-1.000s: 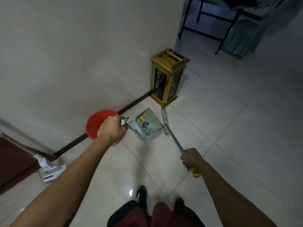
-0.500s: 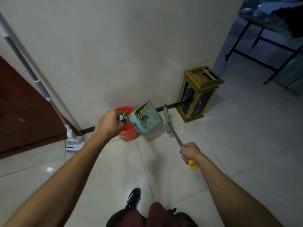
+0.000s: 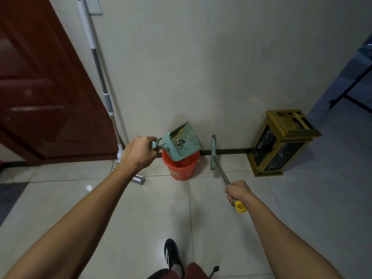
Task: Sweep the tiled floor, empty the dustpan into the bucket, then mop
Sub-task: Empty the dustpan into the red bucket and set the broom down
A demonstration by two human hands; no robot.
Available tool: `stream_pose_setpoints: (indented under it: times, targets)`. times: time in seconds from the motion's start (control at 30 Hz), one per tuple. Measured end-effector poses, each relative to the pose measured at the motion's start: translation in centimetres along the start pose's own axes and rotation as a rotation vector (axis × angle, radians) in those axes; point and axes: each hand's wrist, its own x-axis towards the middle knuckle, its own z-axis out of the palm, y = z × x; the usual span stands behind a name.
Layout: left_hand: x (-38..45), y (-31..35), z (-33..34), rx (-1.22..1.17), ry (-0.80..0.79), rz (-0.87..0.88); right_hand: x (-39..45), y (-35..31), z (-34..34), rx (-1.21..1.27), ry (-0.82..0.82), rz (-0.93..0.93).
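My left hand (image 3: 138,153) grips the handle of a teal dustpan (image 3: 182,142), held tilted above the orange bucket (image 3: 182,168) that stands on the tiles by the wall. Some debris shows inside the pan. My right hand (image 3: 236,192) grips the metal handle of a broom near its yellow end cap (image 3: 241,207). The teal broom head (image 3: 213,153) rests on the floor to the right of the bucket, against the wall base. A white mop (image 3: 104,91) leans on the wall left of the bucket, its head (image 3: 138,179) on the floor.
A dark red door (image 3: 40,87) fills the left. A gold and black bin (image 3: 281,143) stands by the wall on the right. Black table legs (image 3: 354,85) show at far right. My shoe (image 3: 172,256) is at the bottom; pale floor tiles (image 3: 312,208) stretch around.
The view has swung left, bringing the door and mop into sight. My left hand has carried the dustpan over the bucket. The broom stays in my right hand.
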Motion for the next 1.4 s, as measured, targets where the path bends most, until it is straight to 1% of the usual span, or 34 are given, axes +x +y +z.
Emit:
stream_pose_setpoints:
  times: [0.07, 0.17, 0.33, 0.47, 0.67, 0.97, 1.13, 1.23, 1.4]
  targets:
    - [0.6, -1.0, 0.0, 0.077, -0.001, 0.01, 0.5, -0.8, 0.8, 0.007, -0.014, -0.001]
    - [1.7, -2.5, 0.4, 0.168, -0.046, 0.068, 1.2, -1.6, 2.1, 0.015, -0.029, 0.004]
    - [3.2, -4.0, 1.7, 0.337, -0.098, 0.215, 2.2, -2.6, 3.7, 0.017, -0.046, 0.006]
    - [4.1, -3.9, 3.1, 0.485, -0.16, 0.316, 2.7, -2.9, 4.4, 0.017, -0.062, 0.018]
    - [5.2, -3.0, 5.6, 0.526, -0.278, 0.422, 3.1, -2.4, 4.8, 0.05, -0.063, 0.064]
    - [4.7, -0.8, 8.2, 0.632, -0.382, 0.546, 3.2, -1.1, 4.7, 0.078, -0.055, 0.108]
    - [4.9, 0.0, 8.0, 0.654, -0.42, 0.576, 3.4, -0.1, 4.0, 0.086, -0.045, 0.108]
    - [5.4, 0.6, 7.5, 0.698, -0.414, 0.595, 3.3, 0.3, 3.5, 0.083, -0.049, 0.099]
    - [5.2, 2.0, 7.7, 0.771, -0.449, 0.659, 3.4, 1.1, 3.2, 0.067, -0.063, 0.092]
